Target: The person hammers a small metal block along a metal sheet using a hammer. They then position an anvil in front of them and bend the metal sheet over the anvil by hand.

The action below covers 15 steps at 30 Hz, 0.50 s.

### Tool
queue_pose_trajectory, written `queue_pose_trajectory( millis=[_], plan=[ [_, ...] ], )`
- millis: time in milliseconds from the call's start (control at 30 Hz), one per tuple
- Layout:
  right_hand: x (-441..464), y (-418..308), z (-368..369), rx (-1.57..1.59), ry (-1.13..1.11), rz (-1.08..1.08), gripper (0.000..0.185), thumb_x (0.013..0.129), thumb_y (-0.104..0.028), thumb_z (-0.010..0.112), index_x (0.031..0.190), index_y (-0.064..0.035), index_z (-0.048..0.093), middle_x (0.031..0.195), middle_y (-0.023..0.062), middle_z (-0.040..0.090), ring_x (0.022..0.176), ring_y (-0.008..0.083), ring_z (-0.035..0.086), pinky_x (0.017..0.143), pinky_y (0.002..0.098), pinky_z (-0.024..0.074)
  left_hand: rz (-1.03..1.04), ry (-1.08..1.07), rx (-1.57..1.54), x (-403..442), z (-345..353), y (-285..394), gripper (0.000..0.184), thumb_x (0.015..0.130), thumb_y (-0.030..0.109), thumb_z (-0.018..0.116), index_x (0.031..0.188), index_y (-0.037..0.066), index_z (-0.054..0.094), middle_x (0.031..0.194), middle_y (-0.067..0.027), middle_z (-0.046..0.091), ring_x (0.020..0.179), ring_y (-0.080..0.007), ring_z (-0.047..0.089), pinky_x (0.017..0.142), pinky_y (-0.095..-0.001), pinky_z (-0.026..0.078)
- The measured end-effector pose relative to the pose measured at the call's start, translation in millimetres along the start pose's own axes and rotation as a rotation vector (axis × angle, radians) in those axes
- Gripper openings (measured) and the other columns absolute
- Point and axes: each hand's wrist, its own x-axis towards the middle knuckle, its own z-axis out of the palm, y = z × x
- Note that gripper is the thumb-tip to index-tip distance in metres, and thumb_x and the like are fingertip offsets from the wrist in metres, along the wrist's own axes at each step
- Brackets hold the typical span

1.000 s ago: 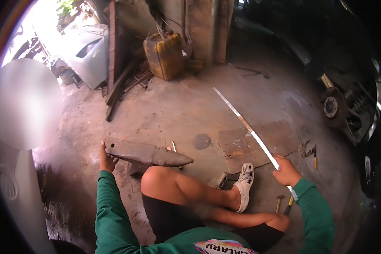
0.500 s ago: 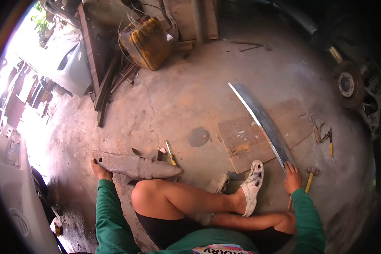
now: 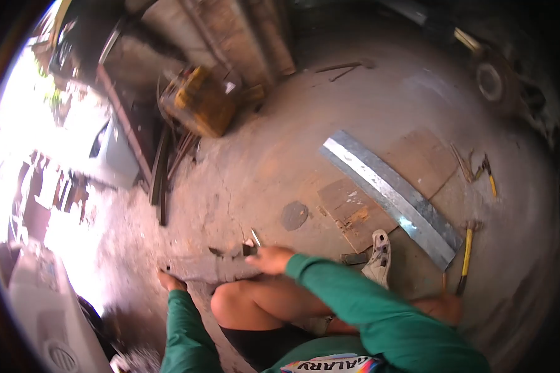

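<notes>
My left hand [image 3: 171, 281] is at the left end of a brown anvil-like metal block [image 3: 208, 268], fingers bent against its edge. Across my body, my right hand [image 3: 272, 260] reaches to the block's right end; its fingers are blurred and what they touch is unclear. Just above that hand a screwdriver [image 3: 256, 237] shows only in part. A long bent strip of shiny sheet metal [image 3: 386, 194] lies over a brown board [image 3: 348, 208], away from both hands.
A yellow-handled hammer [image 3: 466, 255] lies beside the strip's lower end, pliers [image 3: 490, 176] farther up. A yellow container [image 3: 203, 102] stands near long metal bars [image 3: 162, 177]. My knees and a white clog [image 3: 378, 260] are close. A wheel hub [image 3: 490, 82] is at upper right.
My right hand has let go of the metal strip, which now lies flat, and has crossed left to the block. My left hand stays at the block's left end. The view has shifted.
</notes>
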Motion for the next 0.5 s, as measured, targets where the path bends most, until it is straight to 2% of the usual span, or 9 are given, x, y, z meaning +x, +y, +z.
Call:
queue_pose_trajectory(
  millis=[33,67,100,133,200,267,367,467,500],
  plan=[
    [6,-6,9,0.194,-0.085,0.103,0.073,0.108,-0.063,0.051,0.106,0.0055,0.077,0.103,0.0318,0.077,0.107,0.0490,0.074,0.101,0.0563,0.0535,-0.044,-0.011,0.023,-5,5,3,0.063,0.104,0.052,0.052,0.138,0.001,0.067,0.137,-0.0167,0.071,0.121,-0.0363,0.070,0.109,-0.0500,0.055],
    [-38,-25,-31,0.397,-0.107,0.122,0.068,0.108,-0.059,0.053,0.107,0.0048,0.077,0.095,0.0297,0.077,0.098,0.0475,0.076,0.094,0.0561,0.0564,-0.018,-0.035,0.043,-5,6,3,0.067,0.106,0.052,0.049,0.143,-0.001,0.065,0.141,-0.0175,0.070,0.125,-0.0373,0.069,0.111,-0.0507,0.054],
    [-14,11,-10,0.256,0.118,-0.027,0.064,0.108,-0.056,0.055,0.106,0.0043,0.077,0.091,0.0280,0.077,0.091,0.0470,0.076,0.089,0.0545,0.0577,0.024,0.163,0.058,-14,12,3,0.069,0.107,0.052,0.046,0.145,-0.002,0.063,0.145,-0.0192,0.068,0.129,-0.0386,0.068,0.113,-0.0505,0.053],
    [6,47,24,0.100,0.319,-0.154,0.060,0.108,-0.053,0.057,0.105,0.0037,0.077,0.086,0.0263,0.077,0.085,0.0465,0.076,0.083,0.0530,0.0589,0.024,0.160,0.090,-23,9,6,0.069,0.107,0.052,0.046,0.145,-0.002,0.063,0.145,-0.0192,0.068,0.129,-0.0386,0.068,0.113,-0.0505,0.053],
    [-11,80,-14,0.107,0.271,-0.079,0.056,0.106,-0.049,0.059,0.104,0.0035,0.077,0.083,0.0257,0.076,0.082,0.0496,0.073,0.082,0.0532,0.0587,0.006,0.374,0.131,-51,3,3,0.071,0.107,0.054,0.046,0.146,-0.003,0.062,0.149,-0.0205,0.066,0.132,-0.0384,0.066,0.115,-0.0492,0.051],
    [-49,39,-74,0.164,0.205,0.145,0.055,0.104,-0.048,0.059,0.108,0.0042,0.077,0.112,0.0317,0.075,0.108,0.0485,0.071,0.099,0.0509,0.0562,-0.067,0.349,-0.028,-105,27,7,0.074,0.106,0.055,0.047,0.147,-0.004,0.061,0.150,-0.0217,0.065,0.133,-0.0390,0.065,0.117,-0.0469,0.050],
    [-12,-14,-57,-0.030,0.289,-0.035,0.064,0.104,-0.059,0.055,0.119,-0.0003,0.078,0.125,0.0281,0.074,0.120,0.0447,0.069,0.106,0.0535,0.0512,-0.122,0.601,-0.052,-134,-17,-4,0.087,0.104,0.065,0.047,0.151,-0.007,0.055,0.162,-0.0232,0.053,0.139,-0.0415,0.060,0.118,-0.0469,0.049],
    [22,-78,-14,-0.554,0.366,-0.163,0.069,0.104,-0.067,0.052,0.123,-0.0060,0.077,0.127,0.0214,0.074,0.125,0.0329,0.067,0.106,0.0565,0.0487,-0.133,0.803,0.006,-172,-11,-3,0.089,0.105,0.063,0.045,0.153,-0.011,0.051,0.153,-0.0267,0.060,0.136,-0.0421,0.063,0.115,-0.0459,0.051],
    [23,-85,-7,-0.554,0.371,-0.180,0.069,0.104,-0.067,0.052,0.123,-0.0060,0.077,0.127,0.0214,0.074,0.125,0.0329,0.067,0.106,0.0565,0.0487,-0.152,0.821,0.021,-173,-11,-3,0.089,0.106,0.063,0.046,0.151,-0.014,0.052,0.153,-0.0279,0.060,0.134,-0.0421,0.064,0.116,-0.0456,0.051]
  ],
)
